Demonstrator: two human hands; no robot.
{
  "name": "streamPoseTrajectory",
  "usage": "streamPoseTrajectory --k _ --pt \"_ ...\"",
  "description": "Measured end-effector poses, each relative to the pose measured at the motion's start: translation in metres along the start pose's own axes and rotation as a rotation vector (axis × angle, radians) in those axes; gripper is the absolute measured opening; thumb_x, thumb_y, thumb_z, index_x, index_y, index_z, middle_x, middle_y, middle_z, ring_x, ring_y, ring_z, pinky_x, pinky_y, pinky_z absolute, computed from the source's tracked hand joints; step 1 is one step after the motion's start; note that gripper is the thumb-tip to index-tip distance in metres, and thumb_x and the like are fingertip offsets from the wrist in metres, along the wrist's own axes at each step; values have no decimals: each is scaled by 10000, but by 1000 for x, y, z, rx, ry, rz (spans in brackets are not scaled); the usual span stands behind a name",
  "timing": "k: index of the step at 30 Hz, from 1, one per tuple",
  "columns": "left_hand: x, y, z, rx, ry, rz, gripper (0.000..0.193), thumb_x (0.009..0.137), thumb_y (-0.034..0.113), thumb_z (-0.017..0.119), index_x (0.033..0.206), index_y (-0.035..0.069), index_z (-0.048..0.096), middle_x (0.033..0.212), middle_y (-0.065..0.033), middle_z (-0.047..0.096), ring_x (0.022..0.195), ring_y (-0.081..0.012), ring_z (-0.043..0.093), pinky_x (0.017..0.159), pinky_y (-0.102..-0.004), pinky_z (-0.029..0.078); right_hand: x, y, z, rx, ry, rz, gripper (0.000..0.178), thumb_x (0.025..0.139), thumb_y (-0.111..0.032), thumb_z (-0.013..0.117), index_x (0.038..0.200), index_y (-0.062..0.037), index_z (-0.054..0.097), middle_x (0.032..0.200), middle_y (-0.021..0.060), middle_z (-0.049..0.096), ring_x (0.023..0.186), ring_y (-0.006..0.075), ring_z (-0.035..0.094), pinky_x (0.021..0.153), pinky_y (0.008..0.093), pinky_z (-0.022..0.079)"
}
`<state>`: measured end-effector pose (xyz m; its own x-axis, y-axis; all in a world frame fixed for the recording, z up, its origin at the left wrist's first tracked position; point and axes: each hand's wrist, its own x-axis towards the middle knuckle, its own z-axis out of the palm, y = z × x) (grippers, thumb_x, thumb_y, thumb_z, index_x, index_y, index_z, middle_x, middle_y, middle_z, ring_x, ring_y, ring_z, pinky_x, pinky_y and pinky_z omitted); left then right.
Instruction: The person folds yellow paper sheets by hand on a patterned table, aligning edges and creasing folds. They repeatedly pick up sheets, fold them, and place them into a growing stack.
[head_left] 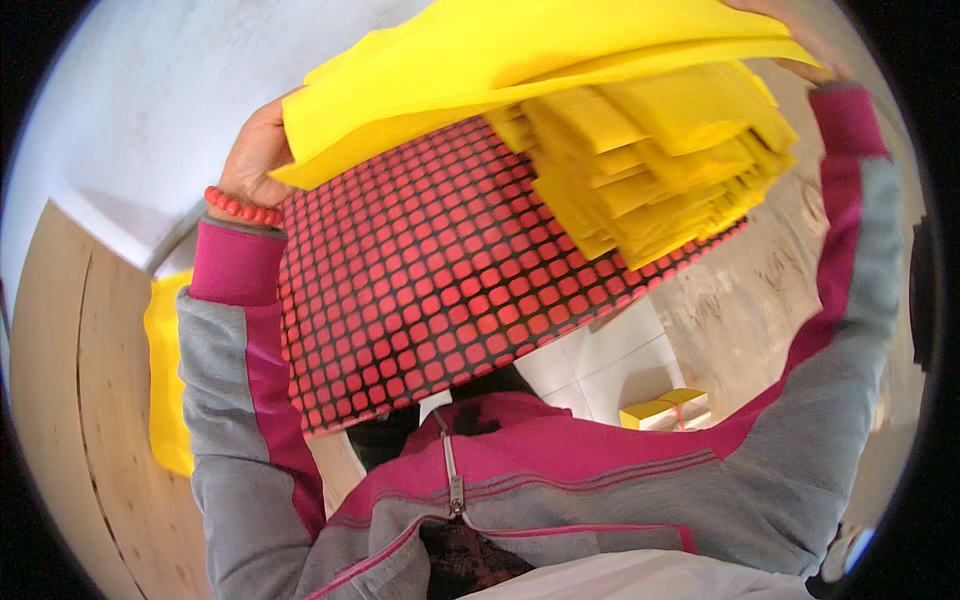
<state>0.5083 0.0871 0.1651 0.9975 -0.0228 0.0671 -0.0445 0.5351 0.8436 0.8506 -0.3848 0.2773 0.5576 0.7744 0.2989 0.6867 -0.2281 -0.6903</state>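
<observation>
A long yellow sheet (470, 60), folded along its length, stretches between my two hands at the top of the view. I cannot tell whether it is cloth or paper. My left hand (255, 152) is closed on its left end, the fingertips partly behind it. At the far right my right hand (800, 35) holds the other end, its fingers mostly hidden. Below the sheet's right half, a pile of folded yellow pieces (660, 170) lies unevenly stacked on a red-and-black checked surface (430, 280). The raised sheet covers the pile's far side.
Another yellow piece (168, 370) lies on the wooden boards (60, 370) beside my left forearm. On the white tiled floor (590, 365) sits a yellow bundle (665, 410) tied with a red string. A worn wooden surface (740, 310) is at the right, and a pale wall (200, 70) at the far left.
</observation>
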Motion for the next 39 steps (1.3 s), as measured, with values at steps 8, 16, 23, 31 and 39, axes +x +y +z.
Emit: streamPoseTrajectory --k 8,16,23,31,39 --pt "-218 -46 -74 620 292 246 459 1074 192 496 1456 -62 479 1408 -163 605 1230 -254 637 1035 -367 529 -101 -16 151 746 -224 93 489 1049 -251 555 1464 -3 487 1392 116 607 1269 205 597 1050 339 506" --pt "-301 -120 -98 1107 772 61 445 1076 185 499 1449 -56 499 1399 -155 614 1247 -244 628 1036 -360 521 -158 -57 302 913 -428 496 449 979 -170 670 1364 25 546 1243 111 686 1100 175 691 959 300 550" --pt "-265 -155 -74 -516 178 337 646 1103 426 374 1481 -97 348 1494 -281 467 1395 -377 476 1168 -492 408 -163 -16 353 1013 -279 591 440 999 -176 648 1376 20 534 1295 109 662 1135 181 678 951 317 564" --pt "-233 -179 4 -263 788 273 675 1114 434 326 1467 -140 348 1553 -303 391 1460 -394 395 1251 -494 285 -196 -46 391 1075 -94 545 417 1009 -156 634 1377 6 524 1277 107 668 1064 205 716 883 347 613" --pt "-216 -197 16 -96 799 388 649 1103 435 391 1460 -108 385 1479 -265 481 1387 -348 482 1180 -452 384 -216 -72 387 1140 -437 743 464 1059 -229 565 1445 -5 439 1292 149 661 1069 251 731 842 315 636"
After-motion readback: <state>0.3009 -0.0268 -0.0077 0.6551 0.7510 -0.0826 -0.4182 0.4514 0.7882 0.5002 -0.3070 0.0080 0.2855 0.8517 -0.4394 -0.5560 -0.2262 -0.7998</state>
